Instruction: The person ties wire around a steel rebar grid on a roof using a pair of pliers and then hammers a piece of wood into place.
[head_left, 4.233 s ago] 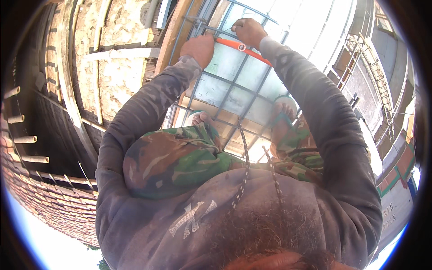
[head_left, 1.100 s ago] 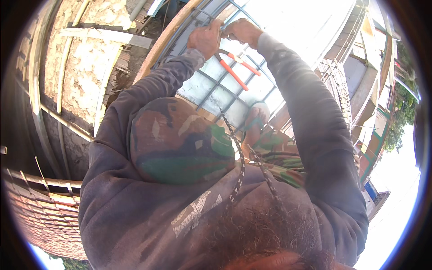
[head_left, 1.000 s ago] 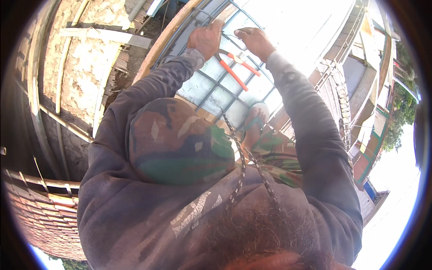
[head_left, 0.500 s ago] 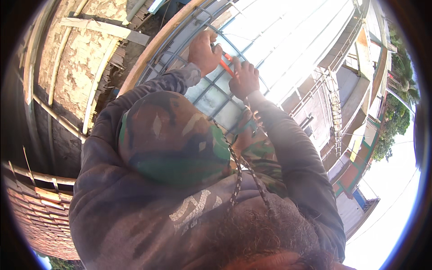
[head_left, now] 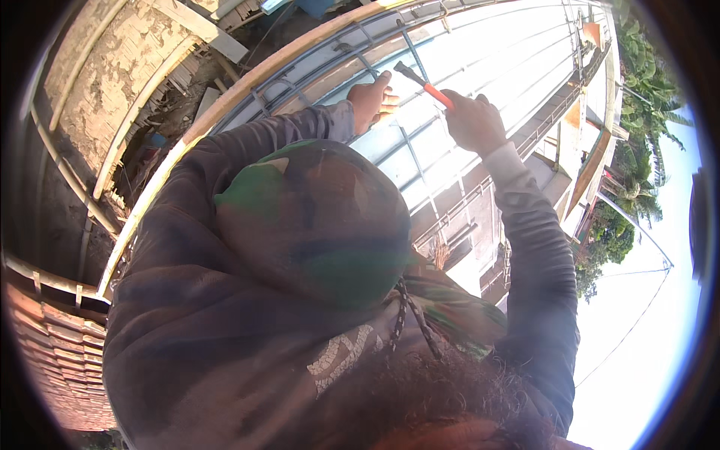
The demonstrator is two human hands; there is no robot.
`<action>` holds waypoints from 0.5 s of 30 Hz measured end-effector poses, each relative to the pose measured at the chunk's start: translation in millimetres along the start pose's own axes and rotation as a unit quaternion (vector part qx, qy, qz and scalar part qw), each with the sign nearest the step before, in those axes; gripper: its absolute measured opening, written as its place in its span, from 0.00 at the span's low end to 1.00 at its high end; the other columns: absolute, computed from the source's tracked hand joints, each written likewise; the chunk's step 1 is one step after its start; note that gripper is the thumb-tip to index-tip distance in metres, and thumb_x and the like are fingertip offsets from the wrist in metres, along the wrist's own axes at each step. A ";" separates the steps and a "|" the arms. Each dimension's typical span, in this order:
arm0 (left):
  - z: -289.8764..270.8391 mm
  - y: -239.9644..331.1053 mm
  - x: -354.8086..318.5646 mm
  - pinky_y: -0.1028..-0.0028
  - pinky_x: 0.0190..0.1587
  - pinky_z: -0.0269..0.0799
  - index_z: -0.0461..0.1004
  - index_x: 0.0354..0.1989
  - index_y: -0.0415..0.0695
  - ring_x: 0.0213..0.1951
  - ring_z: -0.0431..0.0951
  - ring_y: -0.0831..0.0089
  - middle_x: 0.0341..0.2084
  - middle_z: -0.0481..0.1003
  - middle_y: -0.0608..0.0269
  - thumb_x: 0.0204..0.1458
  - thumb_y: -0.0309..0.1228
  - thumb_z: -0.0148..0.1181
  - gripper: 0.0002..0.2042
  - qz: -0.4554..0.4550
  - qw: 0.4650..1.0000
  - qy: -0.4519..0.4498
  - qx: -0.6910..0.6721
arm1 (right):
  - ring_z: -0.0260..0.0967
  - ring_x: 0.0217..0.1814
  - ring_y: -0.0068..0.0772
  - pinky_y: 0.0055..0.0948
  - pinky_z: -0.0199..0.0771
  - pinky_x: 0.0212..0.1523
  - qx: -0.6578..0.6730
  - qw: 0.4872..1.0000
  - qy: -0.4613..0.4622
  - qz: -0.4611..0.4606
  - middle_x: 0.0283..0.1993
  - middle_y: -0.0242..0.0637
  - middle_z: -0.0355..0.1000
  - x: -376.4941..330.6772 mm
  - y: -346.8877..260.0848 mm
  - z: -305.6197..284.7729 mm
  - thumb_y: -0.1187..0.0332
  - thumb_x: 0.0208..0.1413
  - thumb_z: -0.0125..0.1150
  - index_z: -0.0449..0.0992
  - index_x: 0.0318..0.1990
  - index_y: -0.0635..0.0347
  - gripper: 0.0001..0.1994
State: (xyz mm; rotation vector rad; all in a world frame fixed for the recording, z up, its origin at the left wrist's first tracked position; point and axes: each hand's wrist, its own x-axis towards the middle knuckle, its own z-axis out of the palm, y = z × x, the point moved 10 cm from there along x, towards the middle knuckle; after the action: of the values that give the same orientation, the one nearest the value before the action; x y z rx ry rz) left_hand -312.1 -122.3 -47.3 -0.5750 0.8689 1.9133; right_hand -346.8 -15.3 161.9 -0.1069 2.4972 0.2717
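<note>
Overhead, on a sunlit grid of steel bars, a worker's right hand (head_left: 474, 124) is gripping red-handled pliers (head_left: 437, 94), their dark head pointing up and left in front of the bars. The fist is closing around the handles; how far the jaws are parting is too small to tell. Just beside the tool's head, the left hand (head_left: 370, 103) is hanging with fingers loosely parted and thumb raised, showing nothing in its grasp; whether it is touching a bar is unclear.

Handling the tool well is probably calling for a firm hold well back on the handles, a head meeting the metal squarely, and left fingers staying clear of the bite. Glare is washing out much of the grid, so checking the contact point by eye seems wise.

Around the hands, the steel bars (head_left: 409, 46) are crossing above pale panels (head_left: 397, 166), with a long wooden board (head_left: 262, 73) edging them. Nearer the body, a camouflage-clad knee (head_left: 315, 217) is bending upward. Farther out, roof tiles (head_left: 56, 352) are lining the left and trees (head_left: 649, 90) are filling the upper right.
</note>
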 end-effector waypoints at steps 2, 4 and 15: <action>14.2 1.4 13.1 0.64 0.56 0.77 0.73 0.57 0.37 0.54 0.81 0.62 0.52 0.80 0.54 0.68 0.47 0.53 0.24 -0.008 1.000 0.002 -0.019 | 0.78 0.48 0.54 0.49 0.75 0.53 -0.045 0.999 -0.017 -0.009 0.47 0.44 0.81 25.6 9.6 -11.3 0.66 0.63 0.52 0.77 0.57 0.45 0.16; 7.7 1.5 31.2 0.65 0.57 0.76 0.74 0.57 0.36 0.53 0.81 0.63 0.51 0.80 0.53 0.68 0.43 0.54 0.21 0.051 0.998 0.004 -0.039 | 0.79 0.51 0.52 0.49 0.76 0.55 -0.066 0.996 -0.048 -0.023 0.49 0.42 0.81 53.0 0.2 -11.5 0.66 0.64 0.51 0.76 0.58 0.45 0.17; -5.6 -13.2 50.0 0.71 0.55 0.75 0.75 0.50 0.36 0.48 0.80 0.71 0.45 0.80 0.57 0.68 0.37 0.55 0.14 0.147 0.988 0.035 0.024 | 0.73 0.64 0.47 0.46 0.74 0.62 -0.116 0.971 -0.204 -0.036 0.64 0.39 0.74 98.7 -18.0 20.9 0.69 0.67 0.44 0.70 0.68 0.44 0.24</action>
State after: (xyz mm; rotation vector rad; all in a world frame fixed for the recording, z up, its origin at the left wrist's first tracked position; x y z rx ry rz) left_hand -323.3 -94.6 -89.8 -0.5084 1.0920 2.1397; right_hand -411.9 -29.5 83.9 -0.2133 2.0424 0.5028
